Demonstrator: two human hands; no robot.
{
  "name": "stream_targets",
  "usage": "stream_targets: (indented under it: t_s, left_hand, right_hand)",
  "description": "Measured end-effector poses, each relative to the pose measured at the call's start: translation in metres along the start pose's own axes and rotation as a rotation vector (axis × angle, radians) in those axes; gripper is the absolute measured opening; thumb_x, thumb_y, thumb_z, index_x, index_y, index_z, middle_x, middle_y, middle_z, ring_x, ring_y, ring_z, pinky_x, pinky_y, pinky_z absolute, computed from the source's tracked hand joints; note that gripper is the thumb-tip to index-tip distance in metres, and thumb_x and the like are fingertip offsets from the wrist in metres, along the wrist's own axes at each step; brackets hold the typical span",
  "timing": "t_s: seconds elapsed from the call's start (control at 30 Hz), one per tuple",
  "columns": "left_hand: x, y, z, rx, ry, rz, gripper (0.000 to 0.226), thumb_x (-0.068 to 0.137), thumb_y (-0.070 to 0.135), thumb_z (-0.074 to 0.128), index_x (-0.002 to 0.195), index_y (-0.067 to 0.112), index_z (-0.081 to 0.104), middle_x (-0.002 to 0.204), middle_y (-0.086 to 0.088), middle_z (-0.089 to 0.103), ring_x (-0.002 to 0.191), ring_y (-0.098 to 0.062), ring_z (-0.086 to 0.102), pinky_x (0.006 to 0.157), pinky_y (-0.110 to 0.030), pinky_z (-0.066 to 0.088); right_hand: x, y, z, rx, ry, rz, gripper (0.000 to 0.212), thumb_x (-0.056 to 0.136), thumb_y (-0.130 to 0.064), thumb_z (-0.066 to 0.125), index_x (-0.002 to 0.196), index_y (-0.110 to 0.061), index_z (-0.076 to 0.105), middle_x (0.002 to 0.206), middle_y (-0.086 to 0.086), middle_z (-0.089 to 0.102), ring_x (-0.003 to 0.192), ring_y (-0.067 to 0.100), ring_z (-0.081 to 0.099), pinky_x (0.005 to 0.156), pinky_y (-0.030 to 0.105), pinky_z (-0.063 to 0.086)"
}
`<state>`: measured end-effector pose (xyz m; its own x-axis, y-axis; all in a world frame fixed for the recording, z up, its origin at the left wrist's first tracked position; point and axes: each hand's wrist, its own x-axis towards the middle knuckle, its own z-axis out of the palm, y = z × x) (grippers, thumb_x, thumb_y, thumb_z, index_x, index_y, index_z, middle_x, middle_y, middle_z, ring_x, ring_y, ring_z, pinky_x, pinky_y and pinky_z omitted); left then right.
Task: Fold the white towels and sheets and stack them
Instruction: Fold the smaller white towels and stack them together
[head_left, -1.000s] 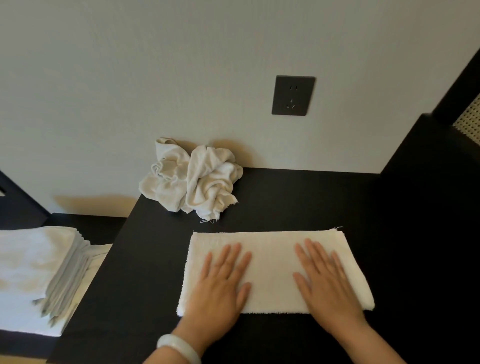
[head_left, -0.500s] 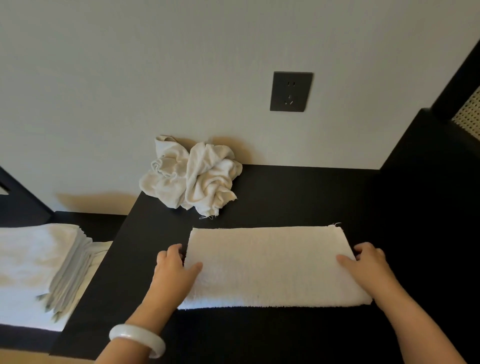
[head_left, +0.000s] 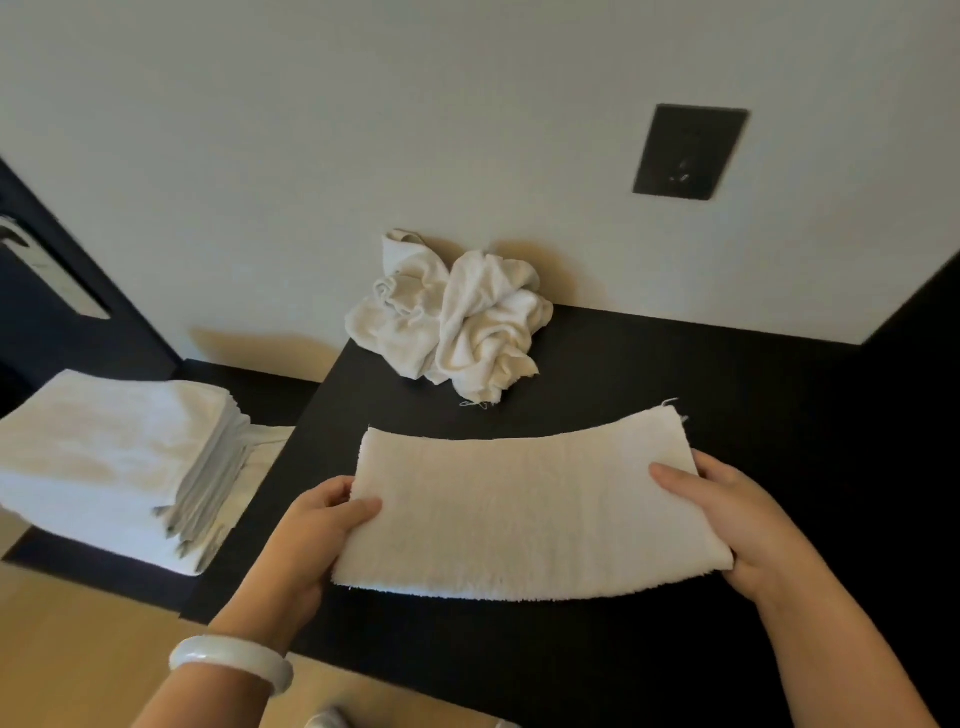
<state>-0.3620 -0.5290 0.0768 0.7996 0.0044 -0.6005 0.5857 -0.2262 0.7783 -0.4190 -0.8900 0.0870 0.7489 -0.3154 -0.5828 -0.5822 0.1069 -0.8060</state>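
A folded white towel (head_left: 524, 512) hangs lifted just above the black table (head_left: 675, 374), sagging a little in the middle. My left hand (head_left: 317, 530) grips its left end, thumb on top. My right hand (head_left: 727, 519) grips its right end the same way. A crumpled white towel (head_left: 457, 322) lies at the table's far edge against the wall. A stack of folded white towels (head_left: 109, 457) sits on a lower black surface at the left.
A dark wall socket (head_left: 688, 151) is on the white wall above the table. A black panel rises at the right. Tan floor shows at the lower left, beside the table's left edge. A white bangle (head_left: 234, 660) is on my left wrist.
My hands went from pressing flat on the folded towel to gripping its two ends, then raised it off the table. The view has swung left, showing more of the stack.
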Motion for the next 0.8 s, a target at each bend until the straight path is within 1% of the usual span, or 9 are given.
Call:
stream_targets:
  t_s: [0.13,0.23,0.27,0.4,0.5,0.57,0.67,0.73,0.8]
  left_hand:
    - [-0.009,-0.013,-0.047,-0.161,0.064,0.040,0.017,0.093,0.021,0.063,0.108,0.026,0.065,0.104,-0.011,0.070,0.090,-0.033,0.070,0.070,-0.044,0.056]
    - [-0.016,-0.026,-0.088,-0.277,0.114,0.063,0.018,0.093,0.021,0.063,0.110,0.023,0.066,0.102,-0.012,0.071,0.084,-0.033,0.073,0.064,-0.040,0.058]
    - [-0.017,-0.030,-0.102,-0.309,0.128,0.067,0.018,0.093,0.022,0.063,0.111,0.022,0.067,0.102,-0.013,0.071,0.084,-0.034,0.073,0.064,-0.040,0.059]
    - [-0.024,-0.053,-0.171,-0.387,0.200,0.106,0.016,0.092,0.019,0.065,0.106,0.020,0.071,0.098,-0.010,0.074,0.086,-0.034,0.073,0.079,-0.051,0.059]
    - [-0.026,-0.068,-0.231,-0.396,0.232,0.122,0.012,0.093,0.019,0.065,0.103,0.020,0.073,0.097,-0.010,0.074,0.086,-0.034,0.072,0.081,-0.052,0.059]
    - [-0.022,-0.077,-0.271,-0.389,0.251,0.134,0.010,0.093,0.018,0.066,0.099,0.020,0.073,0.097,-0.011,0.074,0.086,-0.034,0.072,0.081,-0.051,0.058]
    - [-0.015,-0.085,-0.326,-0.380,0.277,0.149,0.010,0.094,0.018,0.065,0.101,0.017,0.072,0.097,-0.010,0.075,0.086,-0.032,0.072,0.074,-0.044,0.058]
    - [-0.009,-0.087,-0.358,-0.390,0.300,0.156,0.011,0.094,0.017,0.065,0.103,0.016,0.071,0.097,-0.010,0.074,0.085,-0.032,0.072,0.071,-0.041,0.058]
    - [0.000,-0.086,-0.385,-0.397,0.321,0.159,0.011,0.094,0.015,0.065,0.103,0.015,0.071,0.097,-0.011,0.074,0.084,-0.031,0.072,0.070,-0.040,0.057]
  right_hand:
    - [-0.009,-0.023,0.056,-0.007,-0.090,-0.047,0.035,0.083,-0.027,0.075,0.115,-0.033,0.064,0.103,0.001,0.076,0.095,0.028,0.073,0.087,0.054,0.056]
    - [-0.015,-0.032,0.108,-0.044,-0.138,-0.084,0.031,0.085,-0.025,0.073,0.115,-0.031,0.065,0.102,0.000,0.076,0.096,0.027,0.072,0.089,0.054,0.055]
    - [-0.017,-0.033,0.126,-0.058,-0.147,-0.092,0.031,0.085,-0.026,0.074,0.114,-0.032,0.065,0.103,0.000,0.076,0.097,0.027,0.072,0.089,0.054,0.055]
    - [-0.029,-0.035,0.202,-0.069,-0.163,-0.108,0.029,0.084,-0.026,0.074,0.110,-0.034,0.066,0.103,0.000,0.076,0.095,0.027,0.072,0.087,0.054,0.055]
    - [-0.039,-0.032,0.265,-0.068,-0.216,-0.124,0.027,0.086,-0.024,0.073,0.111,-0.031,0.067,0.103,0.002,0.076,0.095,0.027,0.073,0.088,0.054,0.055]
    - [-0.045,-0.029,0.308,-0.074,-0.238,-0.136,0.027,0.087,-0.023,0.071,0.112,-0.030,0.067,0.103,0.002,0.076,0.094,0.027,0.073,0.085,0.052,0.056]
    - [-0.051,-0.028,0.366,-0.083,-0.263,-0.155,0.029,0.086,-0.023,0.072,0.114,-0.029,0.067,0.104,0.001,0.075,0.096,0.027,0.072,0.078,0.048,0.058]
    - [-0.054,-0.030,0.398,-0.094,-0.286,-0.156,0.025,0.084,-0.024,0.072,0.107,-0.033,0.067,0.098,-0.001,0.076,0.093,0.026,0.073,0.069,0.044,0.059]
    - [-0.053,-0.033,0.427,-0.103,-0.312,-0.157,0.021,0.085,-0.024,0.072,0.101,-0.036,0.067,0.093,-0.003,0.076,0.092,0.026,0.072,0.065,0.042,0.059]
